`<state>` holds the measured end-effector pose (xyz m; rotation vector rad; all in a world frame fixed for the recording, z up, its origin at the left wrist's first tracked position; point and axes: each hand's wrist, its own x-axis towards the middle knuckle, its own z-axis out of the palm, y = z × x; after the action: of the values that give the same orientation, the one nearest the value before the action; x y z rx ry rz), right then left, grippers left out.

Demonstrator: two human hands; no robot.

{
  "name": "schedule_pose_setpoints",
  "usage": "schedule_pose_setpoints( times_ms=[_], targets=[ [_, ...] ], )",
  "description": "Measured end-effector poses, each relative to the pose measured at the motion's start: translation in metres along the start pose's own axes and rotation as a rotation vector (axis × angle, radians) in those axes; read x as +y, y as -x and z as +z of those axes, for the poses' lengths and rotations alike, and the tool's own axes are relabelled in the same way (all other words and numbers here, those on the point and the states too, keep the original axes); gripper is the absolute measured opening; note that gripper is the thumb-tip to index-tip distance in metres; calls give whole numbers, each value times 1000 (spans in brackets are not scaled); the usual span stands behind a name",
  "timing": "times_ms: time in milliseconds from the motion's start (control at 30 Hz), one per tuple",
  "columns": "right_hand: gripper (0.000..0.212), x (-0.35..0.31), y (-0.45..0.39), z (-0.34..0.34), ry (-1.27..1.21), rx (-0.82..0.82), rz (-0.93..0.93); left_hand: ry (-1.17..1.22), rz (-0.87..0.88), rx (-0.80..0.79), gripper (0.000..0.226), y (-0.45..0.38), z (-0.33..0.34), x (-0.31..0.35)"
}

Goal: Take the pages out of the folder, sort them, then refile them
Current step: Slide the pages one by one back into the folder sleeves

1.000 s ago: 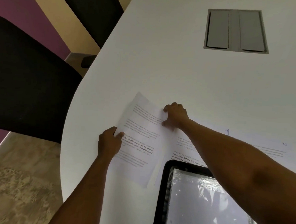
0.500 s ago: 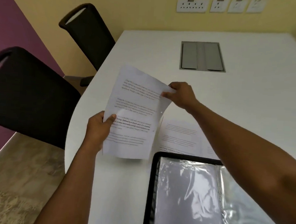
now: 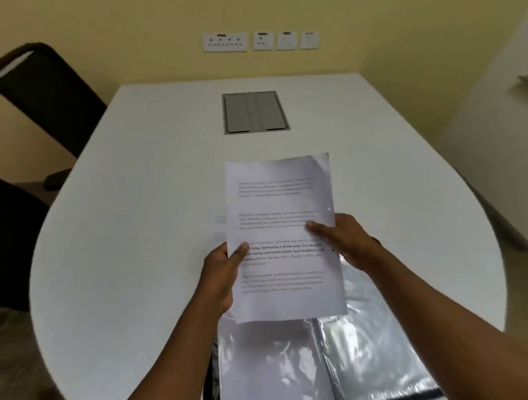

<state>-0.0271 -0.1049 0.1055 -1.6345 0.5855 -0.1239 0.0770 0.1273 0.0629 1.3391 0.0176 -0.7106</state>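
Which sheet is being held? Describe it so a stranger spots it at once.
On the white table, find the open folder of clear sleeves nearest the camera. Above it, both hands hold the printed page. Unlike the sheet lying flat behind it, it is lifted off the table.

Printed page (image 3: pixel 282 237): mostly blurred paragraphs; bold line partly legible, "Defined by a slower pace, it is centered…", next line "strong community bonds, local traditions"; rest unreadable. Wall sockets (image 3: pixel 260 41): no readable markings
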Motion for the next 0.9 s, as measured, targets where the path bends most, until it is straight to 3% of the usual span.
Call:
schedule_pose_setpoints(
  times_ms=[200, 367, 467, 567, 733, 900],
  targets=[
    [38, 41, 31, -79, -40, 214, 81, -76, -91, -116, 20, 4, 66, -41],
    [36, 55, 32, -145, -62, 348, 99, -247, -72, -3, 11, -8, 113, -65],
    [38, 63, 23, -186, -50, 494, 89, -651, 61, 79, 15, -23, 133, -89],
    [38, 70, 13, -224, -81, 572, 85, -1078, 129, 12, 31, -42, 153, -111],
    [37, 95, -4, -273, -137, 591, 123, -1429, 169, -93, 48, -83, 180, -133],
    [42, 117, -20, -301, -177, 615, 176, -1691, 289, -166, 42, -120, 199, -140]
  ],
)
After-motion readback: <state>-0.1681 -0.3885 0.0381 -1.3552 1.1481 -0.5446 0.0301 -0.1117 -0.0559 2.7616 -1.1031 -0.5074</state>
